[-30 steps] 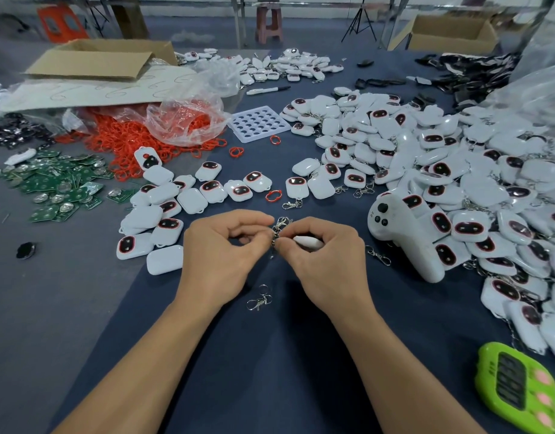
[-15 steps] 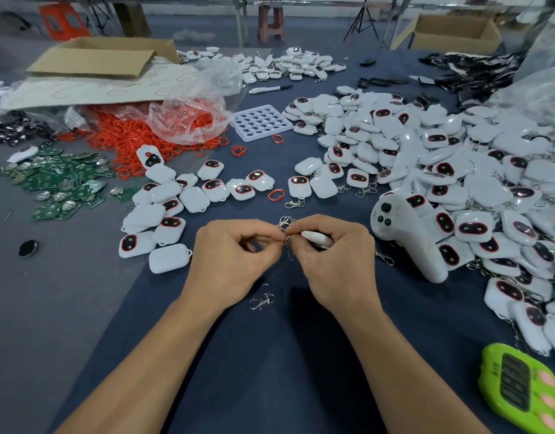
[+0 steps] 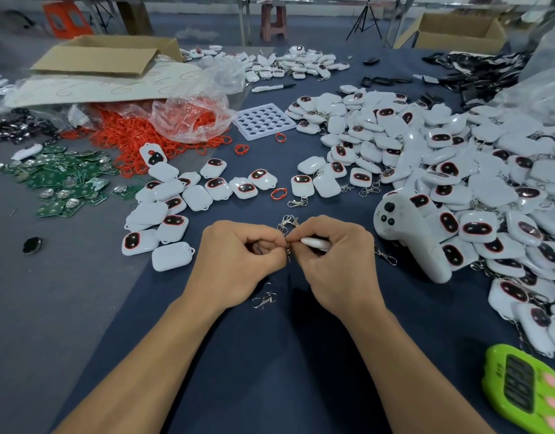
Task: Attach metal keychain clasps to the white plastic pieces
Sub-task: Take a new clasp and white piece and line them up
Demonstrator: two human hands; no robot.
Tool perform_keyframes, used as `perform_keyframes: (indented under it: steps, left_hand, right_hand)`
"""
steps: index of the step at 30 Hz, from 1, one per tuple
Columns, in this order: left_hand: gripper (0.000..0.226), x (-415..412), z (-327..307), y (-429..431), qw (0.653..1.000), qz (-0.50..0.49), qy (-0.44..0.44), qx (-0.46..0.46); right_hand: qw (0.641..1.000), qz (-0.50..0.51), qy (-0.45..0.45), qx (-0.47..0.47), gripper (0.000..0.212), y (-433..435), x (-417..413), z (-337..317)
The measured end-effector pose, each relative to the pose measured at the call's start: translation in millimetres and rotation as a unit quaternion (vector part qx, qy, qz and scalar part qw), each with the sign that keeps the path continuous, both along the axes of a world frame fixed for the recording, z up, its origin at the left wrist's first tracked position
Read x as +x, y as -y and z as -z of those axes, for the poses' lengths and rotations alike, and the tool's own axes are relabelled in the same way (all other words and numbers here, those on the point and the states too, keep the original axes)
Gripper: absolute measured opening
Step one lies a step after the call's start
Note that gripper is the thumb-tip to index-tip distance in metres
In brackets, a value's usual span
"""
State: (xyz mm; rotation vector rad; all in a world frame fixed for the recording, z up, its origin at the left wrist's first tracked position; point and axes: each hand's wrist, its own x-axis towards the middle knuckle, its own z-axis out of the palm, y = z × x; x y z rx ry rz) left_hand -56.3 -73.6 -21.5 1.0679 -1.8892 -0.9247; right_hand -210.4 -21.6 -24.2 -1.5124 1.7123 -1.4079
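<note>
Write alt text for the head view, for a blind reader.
Two hands meet over a dark table: the left hand pinches a metal clasp, the right hand grips a white plastic piece. White pieces are heaped at right, red rings and green circuit boards at left.

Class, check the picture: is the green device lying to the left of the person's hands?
No, the green device lies well to the right of the right hand.
</note>
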Motion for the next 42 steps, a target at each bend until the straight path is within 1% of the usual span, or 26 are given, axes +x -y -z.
perform_keyframes:
  steps: [2,4,7,11,14,16,17,19,20,21,22,24,25,27,29,31,32,34,36,40,42]
  left_hand:
    - [0.011,0,-1,0,1.000,0.008,-0.005,0.010]
    - [0.009,0,-1,2,0.999,0.016,-0.015,0.031]
    - [0.009,0,-1,4,0.995,0.022,-0.053,0.085]
    - [0.016,0,-5,5,0.979,0.045,-0.111,0.165]
    - [0.016,-2,-5,6,0.976,0.046,-0.121,0.175]
    - [0.009,-2,-4,7,0.979,0.018,-0.122,0.163]
    - [0.008,-1,-3,8,0.982,-0.012,-0.121,0.144]
    - [0.014,3,0,12,0.988,-0.101,-0.095,0.071]
    - [0.016,6,1,14,0.987,-0.146,-0.061,0.022]
    - [0.016,8,2,15,0.984,-0.177,-0.010,-0.024]
    - [0.015,9,2,15,0.978,-0.188,0.055,-0.065]
    - [0.012,8,4,12,0.960,-0.156,0.184,-0.144]
    - [0.012,6,5,11,0.949,-0.129,0.231,-0.171]
    - [0.013,1,7,8,0.940,-0.069,0.277,-0.185]
    - [0.013,-1,8,8,0.943,-0.031,0.283,-0.171]
    - [0.013,-2,7,9,0.951,-0.017,0.271,-0.147]
    - [0.013,-1,7,10,0.955,-0.014,0.263,-0.135]
    - [0.013,-1,7,11,0.959,-0.007,0.254,-0.122]
    - [0.010,-1,7,10,0.960,-0.004,0.253,-0.124]
    - [0.012,1,7,10,0.957,-0.004,0.258,-0.131]
    - [0.013,0,7,10,0.956,0.001,0.262,-0.130]
  right_hand:
    - [1.000,0.000,-0.010,-0.010,0.027,-1,0,-1]
    - [1.000,-0.001,0.000,-0.027,0.028,-2,2,-2]
    - [0.998,-0.005,0.043,-0.042,0.028,-2,4,-3]
    - [0.995,-0.016,0.092,-0.042,0.029,-1,5,-3]
    - [0.993,-0.019,0.110,-0.028,0.024,1,5,-4]
    - [0.993,0.002,0.118,0.008,0.021,2,3,-3]
    - [0.993,0.015,0.117,0.031,0.022,3,2,-2]
    - [0.991,0.024,0.104,0.076,0.034,5,0,1]
    - [0.990,0.020,0.104,0.094,0.040,5,0,1]
    - [0.988,0.018,0.113,0.105,0.042,6,0,1]
    - [0.986,0.019,0.121,0.111,0.039,6,1,2]
    - [0.988,0.027,0.106,0.110,0.029,6,2,2]
    - [0.990,0.026,0.087,0.106,0.025,7,1,2]
    - [0.993,0.019,0.056,0.098,0.029,7,-3,3]
    - [0.995,0.023,0.036,0.095,0.035,8,-6,4]
    - [0.994,0.027,0.032,0.098,0.038,8,-8,4]
    - [0.994,0.026,0.042,0.099,0.038,8,-8,4]
    - [0.993,0.023,0.059,0.100,0.031,9,-9,5]
    - [0.992,0.016,0.063,0.104,0.026,8,-9,4]
    - [0.993,0.007,0.069,0.093,0.034,7,-9,2]
    - [0.994,0.003,0.062,0.093,0.033,7,-9,2]
